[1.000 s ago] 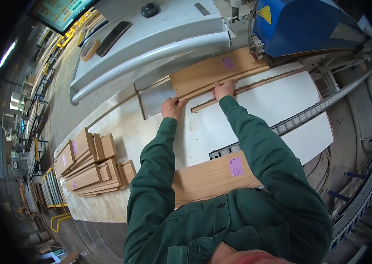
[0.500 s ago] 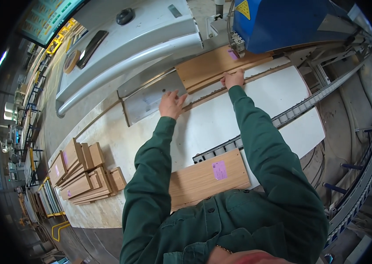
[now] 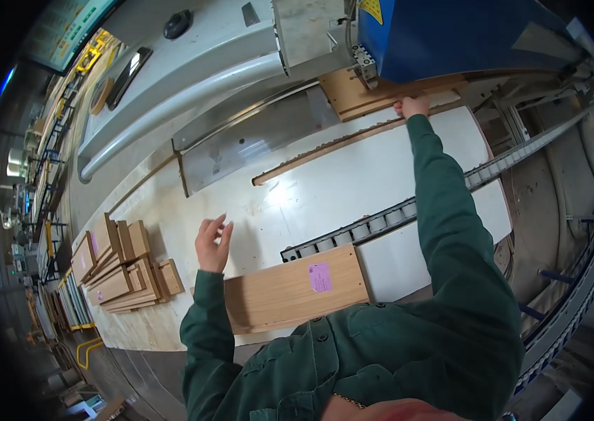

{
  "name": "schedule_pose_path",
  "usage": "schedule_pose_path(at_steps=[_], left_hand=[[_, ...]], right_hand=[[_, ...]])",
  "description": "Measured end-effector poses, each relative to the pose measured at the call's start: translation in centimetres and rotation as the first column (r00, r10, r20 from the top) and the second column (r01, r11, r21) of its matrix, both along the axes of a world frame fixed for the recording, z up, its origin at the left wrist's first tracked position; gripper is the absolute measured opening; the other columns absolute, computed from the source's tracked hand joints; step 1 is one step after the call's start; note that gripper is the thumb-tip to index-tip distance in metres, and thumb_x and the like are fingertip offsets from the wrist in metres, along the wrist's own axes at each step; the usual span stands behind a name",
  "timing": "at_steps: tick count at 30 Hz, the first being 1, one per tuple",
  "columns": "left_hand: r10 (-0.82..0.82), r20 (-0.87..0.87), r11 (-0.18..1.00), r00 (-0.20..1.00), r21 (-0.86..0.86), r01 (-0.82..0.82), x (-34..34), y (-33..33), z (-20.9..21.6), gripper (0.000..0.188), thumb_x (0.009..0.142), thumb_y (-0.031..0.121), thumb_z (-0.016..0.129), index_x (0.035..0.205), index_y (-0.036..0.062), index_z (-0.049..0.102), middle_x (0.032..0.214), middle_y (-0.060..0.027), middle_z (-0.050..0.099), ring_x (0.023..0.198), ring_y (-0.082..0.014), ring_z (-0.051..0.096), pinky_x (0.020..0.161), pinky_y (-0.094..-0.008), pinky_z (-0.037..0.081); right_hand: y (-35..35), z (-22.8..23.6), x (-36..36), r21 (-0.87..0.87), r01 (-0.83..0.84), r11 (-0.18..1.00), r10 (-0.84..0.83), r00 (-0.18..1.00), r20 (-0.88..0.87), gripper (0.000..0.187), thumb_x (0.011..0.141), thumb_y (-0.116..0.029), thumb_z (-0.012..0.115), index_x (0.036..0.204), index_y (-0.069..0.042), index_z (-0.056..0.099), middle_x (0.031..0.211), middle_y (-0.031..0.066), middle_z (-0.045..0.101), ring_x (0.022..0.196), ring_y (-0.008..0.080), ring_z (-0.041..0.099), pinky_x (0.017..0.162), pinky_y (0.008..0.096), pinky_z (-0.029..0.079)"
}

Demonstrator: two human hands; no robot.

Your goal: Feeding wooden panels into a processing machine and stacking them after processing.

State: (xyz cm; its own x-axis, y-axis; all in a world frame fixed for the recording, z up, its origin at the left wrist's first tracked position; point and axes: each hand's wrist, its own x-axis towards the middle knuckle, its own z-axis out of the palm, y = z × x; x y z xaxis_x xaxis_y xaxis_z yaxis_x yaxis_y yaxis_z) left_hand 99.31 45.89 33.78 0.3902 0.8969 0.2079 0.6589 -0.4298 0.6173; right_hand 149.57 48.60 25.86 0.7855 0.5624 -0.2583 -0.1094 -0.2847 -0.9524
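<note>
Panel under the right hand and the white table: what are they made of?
Panel: looks like wood-grain board, matte tan, possibly laminate over particleboard. The right hand presses its edge.
Table: smooth white surface with a light glare spot, likely laminate or painted sheet; can't tell which.

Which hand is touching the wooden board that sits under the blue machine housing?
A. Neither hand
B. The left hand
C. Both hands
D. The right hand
D: the right hand presses on the wooden board at the edge of the blue machine housing, while the left hand hangs open above the white table, touching nothing.
</note>
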Motion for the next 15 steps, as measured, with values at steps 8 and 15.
schedule_pose_path(at_steps=[8, 15], left_hand=[[0.337, -0.093, 0.941, 0.937, 0.051, -0.334, -6.7, -9.1, 1.6, 0.025, 0.074, 0.008, 0.059, 0.098, 0.0031, 0.056, 0.079, -0.0080, 0.049, 0.072, -0.0187, 0.049, 0.061, -0.0264, 0.041], [0.737, -0.374, 0.667, 0.563, 0.269, -0.695, -16.3, -16.2, -1.9, 0.047, 0.076, 0.027, 0.057, 0.111, -0.0026, 0.046, 0.105, -0.0215, 0.042, 0.097, -0.0330, 0.042, 0.084, -0.0368, 0.035]], right_hand=[[-0.8, 0.7, 4.7, -0.032, 0.113, 0.993, -0.112, 0.994, 0.014, 0.020, 0.078, 0.003, 0.038, 0.093, 0.013, 0.048, 0.066, 0.0183, 0.057, 0.047, 0.0189, 0.056, 0.039, 0.0251, 0.045], [-0.7, -4.0, 13.0, -0.483, 0.189, 0.855, 0.044, 0.901, 0.431, 0.036, 0.073, -0.019, 0.052, 0.097, 0.009, 0.054, 0.097, 0.0211, 0.056, 0.087, 0.0277, 0.055, 0.075, 0.0346, 0.044]])
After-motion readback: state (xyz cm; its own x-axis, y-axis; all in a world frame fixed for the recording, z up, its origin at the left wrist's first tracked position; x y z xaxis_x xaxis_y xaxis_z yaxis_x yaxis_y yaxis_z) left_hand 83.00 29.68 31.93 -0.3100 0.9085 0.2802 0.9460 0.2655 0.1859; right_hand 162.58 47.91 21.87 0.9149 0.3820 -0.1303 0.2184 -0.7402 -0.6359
